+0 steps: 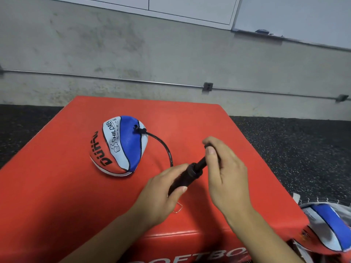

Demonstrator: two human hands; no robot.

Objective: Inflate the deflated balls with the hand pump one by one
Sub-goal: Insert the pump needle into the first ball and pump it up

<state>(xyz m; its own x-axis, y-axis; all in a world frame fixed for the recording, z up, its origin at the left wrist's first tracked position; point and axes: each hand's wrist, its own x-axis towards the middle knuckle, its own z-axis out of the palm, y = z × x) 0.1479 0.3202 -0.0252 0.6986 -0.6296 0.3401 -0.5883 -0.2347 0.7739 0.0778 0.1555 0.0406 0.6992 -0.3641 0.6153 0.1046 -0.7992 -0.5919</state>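
Observation:
A deflated red, white and blue ball (117, 147) lies crumpled on the red soft box (57, 186), left of centre. A thin black hose (165, 145) curves from the ball's valve to the black hand pump (190, 173). My left hand (161, 194) grips the pump's barrel. My right hand (224, 171) grips the pump's handle at its upper end; the handle sits close to the barrel.
A second deflated ball (326, 230) of the same colours lies at the lower right, beside the box, in a mesh bag. Dark speckled floor (303, 149) surrounds the box. A concrete wall (171, 54) with a whiteboard stands behind.

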